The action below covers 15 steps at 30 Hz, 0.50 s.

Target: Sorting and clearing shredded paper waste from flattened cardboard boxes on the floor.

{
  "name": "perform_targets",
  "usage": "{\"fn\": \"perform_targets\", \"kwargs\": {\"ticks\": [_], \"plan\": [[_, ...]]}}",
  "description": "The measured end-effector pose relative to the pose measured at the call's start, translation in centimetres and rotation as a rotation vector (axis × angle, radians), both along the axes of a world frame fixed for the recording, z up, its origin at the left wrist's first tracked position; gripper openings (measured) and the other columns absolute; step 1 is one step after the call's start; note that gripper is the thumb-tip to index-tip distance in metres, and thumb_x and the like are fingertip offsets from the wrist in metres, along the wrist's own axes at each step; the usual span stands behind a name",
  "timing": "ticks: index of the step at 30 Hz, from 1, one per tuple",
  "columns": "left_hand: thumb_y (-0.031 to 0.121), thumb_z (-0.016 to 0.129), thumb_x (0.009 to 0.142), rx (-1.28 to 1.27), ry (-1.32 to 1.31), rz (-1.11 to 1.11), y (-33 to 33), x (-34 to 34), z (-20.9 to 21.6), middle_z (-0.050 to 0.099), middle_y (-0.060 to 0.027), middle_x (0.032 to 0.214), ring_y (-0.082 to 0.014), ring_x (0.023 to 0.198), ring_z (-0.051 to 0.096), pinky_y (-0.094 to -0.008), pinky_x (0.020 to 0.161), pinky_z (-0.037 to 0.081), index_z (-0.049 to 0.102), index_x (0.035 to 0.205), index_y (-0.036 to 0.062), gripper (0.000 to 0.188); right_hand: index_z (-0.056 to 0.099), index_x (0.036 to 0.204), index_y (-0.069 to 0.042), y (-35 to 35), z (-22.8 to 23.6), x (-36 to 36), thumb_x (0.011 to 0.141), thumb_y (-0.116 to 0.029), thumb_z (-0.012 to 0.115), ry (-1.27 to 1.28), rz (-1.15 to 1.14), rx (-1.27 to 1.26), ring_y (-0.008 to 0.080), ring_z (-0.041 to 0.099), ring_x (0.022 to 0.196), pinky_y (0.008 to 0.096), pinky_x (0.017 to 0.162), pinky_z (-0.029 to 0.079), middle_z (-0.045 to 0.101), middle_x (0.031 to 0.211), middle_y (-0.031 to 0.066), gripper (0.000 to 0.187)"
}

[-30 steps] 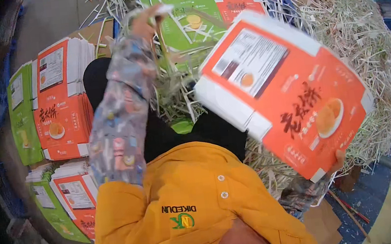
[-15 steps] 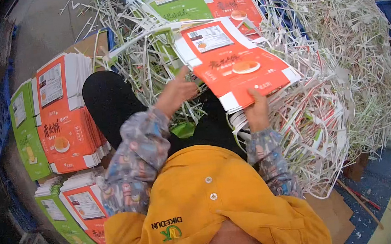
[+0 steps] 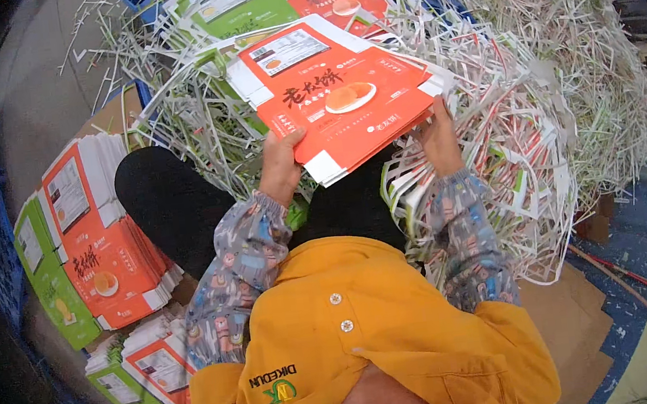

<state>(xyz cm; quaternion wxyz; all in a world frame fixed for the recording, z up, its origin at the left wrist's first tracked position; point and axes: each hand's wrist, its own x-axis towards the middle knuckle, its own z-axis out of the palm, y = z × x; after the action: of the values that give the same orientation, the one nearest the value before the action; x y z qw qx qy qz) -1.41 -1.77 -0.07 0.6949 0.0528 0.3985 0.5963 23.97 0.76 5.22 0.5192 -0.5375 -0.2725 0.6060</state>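
Observation:
Between my hands is a thin stack of flat red box blanks (image 3: 353, 115) with white flaps and a printed picture of a plate. My left hand (image 3: 282, 163) grips its near left edge, thumb on top. My right hand (image 3: 439, 137) is closed on the near right corner, most of the fingers hidden beneath. The stack is tilted above my lap, over the paper strips. Beyond it lie a sheet of green box blanks (image 3: 234, 9) and more red box blanks (image 3: 340, 0), on the strips.
Tall piles of red box blanks (image 3: 105, 243) and green box blanks (image 3: 48, 273) stand at my left, with lower piles nearer me. A large heap of shredded paper strips (image 3: 554, 56) spreads over the right side. A thin stick (image 3: 616, 280) lies at the lower right beside brown cardboard (image 3: 573, 325).
My left hand, free of the stack before, now grips its left edge. The stack has shifted left and levelled between both hands. The whole view has shifted slightly.

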Motion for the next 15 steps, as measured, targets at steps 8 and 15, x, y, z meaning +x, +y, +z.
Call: {"fn": "perform_targets", "kwargs": {"ticks": [8,15], "plan": [[-0.007,0.049,0.073,0.035,0.075,0.030,-1.2,1.1,-1.7,0.052,-0.0145,0.103,-0.0228,0.088,0.055,-0.0332,0.076,0.048,0.038,0.108,-0.0034,0.037,0.027,0.126,-0.003,4.0,-2.0,-1.6,0.072,-0.019,0.065,-0.341,-0.446,0.342,0.0187,0.040,0.106,0.0324,0.092,0.027,0.045,0.111,0.0097,0.069],[-0.006,0.048,0.072,-0.026,0.057,0.083,-1.2,0.3,-1.6,0.053,-0.0140,0.101,-0.0231,0.087,0.056,-0.0315,0.076,0.047,0.039,0.106,-0.0039,0.035,0.046,0.106,-0.001,5.9,-2.5,2.4,0.077,-0.024,0.058,-0.225,-0.253,0.316,0.0154,0.052,0.074,0.0251,0.062,0.042,0.052,0.083,0.0049,0.039]]}}
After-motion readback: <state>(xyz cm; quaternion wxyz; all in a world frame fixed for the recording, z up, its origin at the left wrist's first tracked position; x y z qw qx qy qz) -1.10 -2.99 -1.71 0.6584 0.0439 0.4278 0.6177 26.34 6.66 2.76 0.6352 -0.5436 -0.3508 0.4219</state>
